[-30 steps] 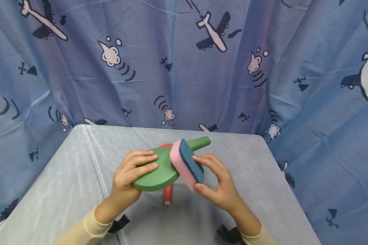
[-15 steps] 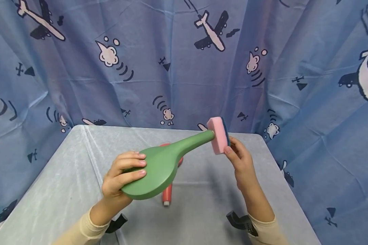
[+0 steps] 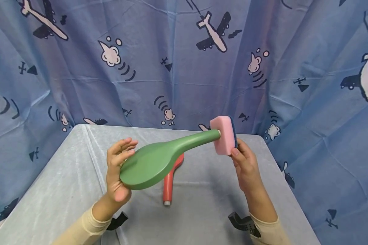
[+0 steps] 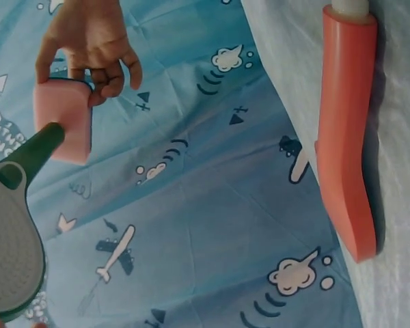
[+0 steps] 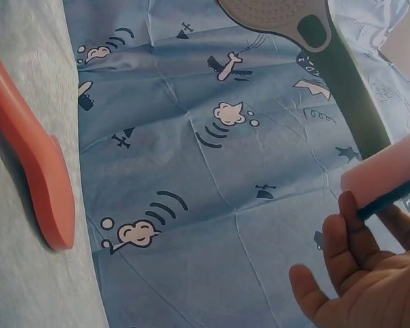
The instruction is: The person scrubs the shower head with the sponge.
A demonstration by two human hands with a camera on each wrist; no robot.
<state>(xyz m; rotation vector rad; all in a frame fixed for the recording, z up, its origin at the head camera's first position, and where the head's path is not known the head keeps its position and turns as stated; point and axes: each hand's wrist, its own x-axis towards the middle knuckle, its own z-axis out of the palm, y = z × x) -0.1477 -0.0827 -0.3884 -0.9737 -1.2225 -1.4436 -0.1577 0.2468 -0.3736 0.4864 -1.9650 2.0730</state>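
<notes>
A green handheld shower head (image 3: pixel 150 160) is held above the table, its smooth back upward and its handle toward the right. In the left wrist view its pale, dotted spray face (image 4: pixel 10 239) shows. My left hand (image 3: pixel 116 170) bears against the round end's left edge, with fingers raised and fairly straight and the thumb apart below. A pink sponge (image 3: pixel 223 136) with a dark blue scouring side is pinched in my right hand (image 3: pixel 247 166). Its pink side touches the tip of the shower head's handle. The right wrist view shows the sponge (image 5: pixel 389 167) between thumb and fingers.
Underneath lies a red handheld shower head (image 3: pixel 168 187) on the table, partly covered by the green one. The table (image 3: pixel 64 190) has a pale cloth cover. A blue curtain (image 3: pixel 184 68) with airplane prints hangs behind and at the sides.
My right hand took the sponge from beside the round end out to the handle tip. My left hand's fingers lifted off the green shower head's back and now stand at its edge.
</notes>
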